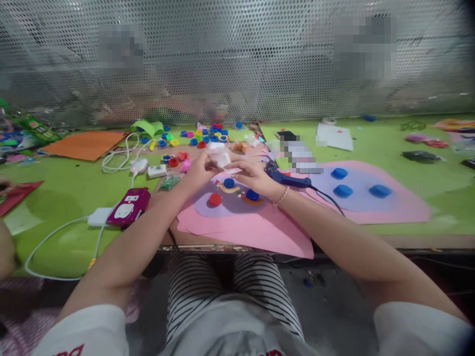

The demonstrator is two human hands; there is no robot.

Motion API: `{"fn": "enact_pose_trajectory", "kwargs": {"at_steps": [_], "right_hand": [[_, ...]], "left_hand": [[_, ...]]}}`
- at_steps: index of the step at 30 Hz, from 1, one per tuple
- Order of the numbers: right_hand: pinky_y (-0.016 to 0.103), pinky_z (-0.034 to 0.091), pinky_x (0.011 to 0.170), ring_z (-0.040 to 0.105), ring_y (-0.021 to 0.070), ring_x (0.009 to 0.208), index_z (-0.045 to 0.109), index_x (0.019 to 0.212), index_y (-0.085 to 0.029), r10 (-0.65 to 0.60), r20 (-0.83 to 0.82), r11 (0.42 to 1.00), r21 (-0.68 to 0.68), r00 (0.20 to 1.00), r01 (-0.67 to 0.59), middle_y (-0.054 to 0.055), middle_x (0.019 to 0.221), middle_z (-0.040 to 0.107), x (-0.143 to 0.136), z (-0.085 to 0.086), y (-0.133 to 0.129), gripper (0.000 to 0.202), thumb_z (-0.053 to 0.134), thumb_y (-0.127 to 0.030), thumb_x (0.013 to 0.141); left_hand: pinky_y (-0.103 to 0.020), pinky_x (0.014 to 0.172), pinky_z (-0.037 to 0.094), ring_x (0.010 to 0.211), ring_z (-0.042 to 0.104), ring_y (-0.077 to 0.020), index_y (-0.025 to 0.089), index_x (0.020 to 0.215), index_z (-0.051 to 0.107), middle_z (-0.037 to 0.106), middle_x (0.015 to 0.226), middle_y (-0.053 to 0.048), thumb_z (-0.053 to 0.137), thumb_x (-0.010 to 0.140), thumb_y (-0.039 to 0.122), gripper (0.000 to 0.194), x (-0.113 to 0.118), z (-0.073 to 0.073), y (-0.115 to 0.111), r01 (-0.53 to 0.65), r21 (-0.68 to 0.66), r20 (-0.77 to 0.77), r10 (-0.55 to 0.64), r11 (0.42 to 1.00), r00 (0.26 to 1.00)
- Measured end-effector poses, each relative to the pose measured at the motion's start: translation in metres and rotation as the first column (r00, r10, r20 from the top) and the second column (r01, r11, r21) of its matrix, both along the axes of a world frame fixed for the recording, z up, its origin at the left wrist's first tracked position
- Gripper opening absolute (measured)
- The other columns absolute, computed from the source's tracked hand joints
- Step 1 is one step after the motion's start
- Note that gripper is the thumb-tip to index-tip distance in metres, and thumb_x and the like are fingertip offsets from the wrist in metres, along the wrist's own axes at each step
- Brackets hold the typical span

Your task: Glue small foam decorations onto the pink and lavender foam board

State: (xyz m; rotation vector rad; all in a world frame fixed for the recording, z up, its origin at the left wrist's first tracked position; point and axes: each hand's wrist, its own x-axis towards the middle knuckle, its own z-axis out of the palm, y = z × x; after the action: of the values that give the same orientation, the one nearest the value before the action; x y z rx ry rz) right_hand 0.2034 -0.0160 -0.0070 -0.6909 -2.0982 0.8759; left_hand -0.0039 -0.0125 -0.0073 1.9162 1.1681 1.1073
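Note:
A small white case [222,159], with what looks like a raised lid, is held above the pink and lilac paper. My left hand [199,170] is closed around its left side. From the right, the fingertips of my right hand [257,179] pinch at its edge. Below my hands lies a lilac paper shape [204,203] on pink paper [241,232]. On it sit a red bottle cap [215,200], a blue cap [229,183] and another blue cap [253,195] by my right wrist. A dark blue glue gun [293,181] lies just right of my right hand.
Several coloured caps [208,136] lie at the back. A phone [299,153] lies right of centre. On the left are a magenta socket box [129,207], white cables and orange paper [85,145]. Another paper shape [359,183] bears blue caps. A perforated metal screen [230,64] stands behind.

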Motion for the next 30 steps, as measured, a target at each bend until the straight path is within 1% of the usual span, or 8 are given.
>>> {"fn": "enact_pose_trajectory", "kwargs": {"at_steps": [4,7,10,17,22,26,28,30], "right_hand": [[0.039,0.052,0.093,0.056,0.0207,0.112,0.058,0.112,-0.019,0.013,0.009,0.999,-0.052,1.000,-0.013,0.011,0.124,0.055,0.001,0.001,0.000,0.029,0.050,-0.019,0.084],[0.041,0.051,0.093,0.055,0.0212,0.113,0.059,0.109,-0.019,0.025,0.035,1.000,-0.004,0.999,-0.025,0.010,0.122,0.057,0.001,0.004,0.000,0.027,0.049,-0.017,0.084],[0.042,0.051,0.093,0.054,0.0213,0.114,0.060,0.107,-0.020,0.025,0.081,0.999,0.037,0.996,-0.028,0.009,0.120,0.058,0.002,0.007,-0.001,0.026,0.048,-0.017,0.084],[0.039,0.052,0.089,0.057,0.0196,0.109,0.060,0.106,-0.019,0.020,0.041,0.998,0.057,0.999,-0.022,0.010,0.118,0.058,0.000,0.007,-0.002,0.025,0.047,-0.018,0.085],[0.037,0.052,0.087,0.057,0.0184,0.107,0.059,0.106,-0.020,0.030,0.073,0.996,0.079,0.997,-0.036,0.009,0.116,0.059,0.000,0.005,0.001,0.025,0.046,-0.020,0.085],[0.035,0.052,0.082,0.060,0.0181,0.095,0.061,0.096,-0.018,-0.007,0.150,0.986,0.166,0.989,-0.018,0.009,0.102,0.061,-0.001,0.004,0.002,0.018,0.047,-0.023,0.086],[0.037,0.050,0.082,0.059,0.0189,0.089,0.060,0.084,-0.017,-0.091,0.190,0.962,0.270,0.978,0.037,0.008,0.092,0.060,-0.002,0.005,0.000,0.015,0.047,-0.025,0.087],[0.038,0.048,0.083,0.057,0.0197,0.087,0.056,0.076,-0.018,-0.175,0.168,0.925,0.367,0.970,0.104,0.008,0.088,0.057,-0.003,0.007,-0.004,0.017,0.048,-0.027,0.087]], "left_hand": [[-0.040,0.085,0.052,0.100,0.063,-0.0213,0.022,0.124,0.040,0.063,0.114,-0.012,0.065,0.078,0.029,0.054,0.001,0.000,-0.003,-0.014,0.019,-0.038,0.015,1.000,0.999],[-0.040,0.087,0.051,0.102,0.062,-0.0213,0.022,0.129,0.037,0.061,0.118,-0.012,0.064,0.078,0.032,0.058,0.001,0.001,-0.004,-0.035,0.052,-0.100,0.040,0.998,0.994],[-0.040,0.089,0.050,0.102,0.061,-0.0209,0.022,0.124,0.042,0.061,0.117,-0.012,0.064,0.078,0.034,0.052,0.000,0.001,-0.003,-0.044,0.074,-0.118,0.052,0.996,0.992],[-0.037,0.081,0.052,0.089,0.062,-0.0179,0.023,0.124,0.043,0.066,0.098,-0.007,0.066,0.075,0.029,0.054,0.000,-0.001,-0.002,-0.067,0.085,-0.074,0.073,0.994,0.995],[-0.038,0.076,0.052,0.083,0.061,-0.0198,0.019,0.098,0.063,0.068,0.089,-0.006,0.065,0.074,0.030,0.026,0.002,0.007,-0.005,-0.019,0.027,-0.093,0.021,0.999,0.995],[-0.041,0.087,0.048,0.099,0.058,-0.0220,0.021,0.099,0.063,0.067,0.100,-0.006,0.060,0.079,0.031,0.023,0.001,0.015,-0.008,0.065,0.146,-0.240,-0.028,0.987,0.970],[-0.042,0.091,0.045,0.104,0.056,-0.0227,0.021,0.099,0.062,0.065,0.102,-0.007,0.056,0.081,0.029,0.020,0.000,0.017,-0.010,0.124,0.212,-0.369,-0.038,0.969,0.929],[-0.042,0.091,0.044,0.101,0.055,-0.0225,0.020,0.094,0.061,0.064,0.099,-0.008,0.052,0.083,0.025,0.015,-0.002,0.017,-0.011,0.156,0.259,-0.460,-0.020,0.953,0.888]]}}
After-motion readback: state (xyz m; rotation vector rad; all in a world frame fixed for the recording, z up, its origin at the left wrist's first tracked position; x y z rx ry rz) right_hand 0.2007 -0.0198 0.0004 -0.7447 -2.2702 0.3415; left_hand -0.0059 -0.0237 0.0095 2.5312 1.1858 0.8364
